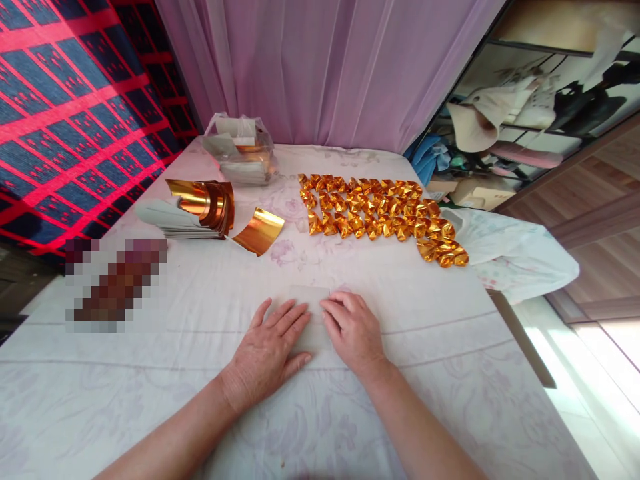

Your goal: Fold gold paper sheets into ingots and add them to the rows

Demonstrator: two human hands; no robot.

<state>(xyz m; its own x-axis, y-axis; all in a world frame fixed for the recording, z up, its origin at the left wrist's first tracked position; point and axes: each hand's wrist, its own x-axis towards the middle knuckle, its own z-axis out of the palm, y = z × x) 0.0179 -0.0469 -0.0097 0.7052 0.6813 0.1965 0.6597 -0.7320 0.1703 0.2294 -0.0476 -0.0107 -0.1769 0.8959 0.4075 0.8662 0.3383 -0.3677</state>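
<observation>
The pale sheet (314,337) lies between the tabletop's (430,387) left and right edges. The left hand (270,343) spreads wide over it; the right hand (356,333) bunches at its right side, grip unclear. Even, light pressure should keep it flat.
</observation>
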